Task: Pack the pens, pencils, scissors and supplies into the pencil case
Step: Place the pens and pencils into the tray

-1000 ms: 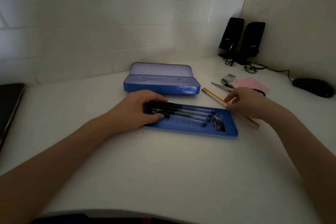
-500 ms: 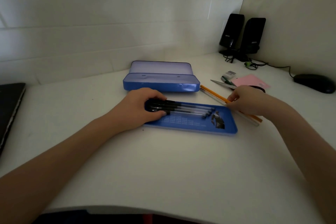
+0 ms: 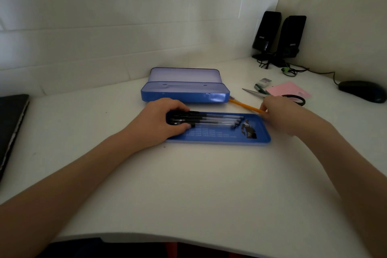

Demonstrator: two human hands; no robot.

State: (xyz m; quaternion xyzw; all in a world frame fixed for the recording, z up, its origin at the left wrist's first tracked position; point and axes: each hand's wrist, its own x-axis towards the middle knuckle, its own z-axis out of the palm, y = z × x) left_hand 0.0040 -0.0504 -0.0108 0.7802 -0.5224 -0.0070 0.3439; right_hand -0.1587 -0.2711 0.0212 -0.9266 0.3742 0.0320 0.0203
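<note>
A flat blue tray of the pencil case lies in the middle of the desk with several black pens side by side on it. My left hand grips the pens at their left ends. The open blue case body with its pale lid stands just behind the tray. My right hand pinches an orange pencil at the tray's far right corner, the pencil slanting back toward the case. Scissors with dark handles, an eraser and a pink notepad lie behind my right hand.
Two black speakers with cables stand in the back right corner. A black mouse sits at the right edge. A dark laptop lies at the left edge. The white desk's curved front edge runs along the bottom.
My right hand has closed round the orange pencil and drawn it toward the tray's corner. My left hand stays on the pens.
</note>
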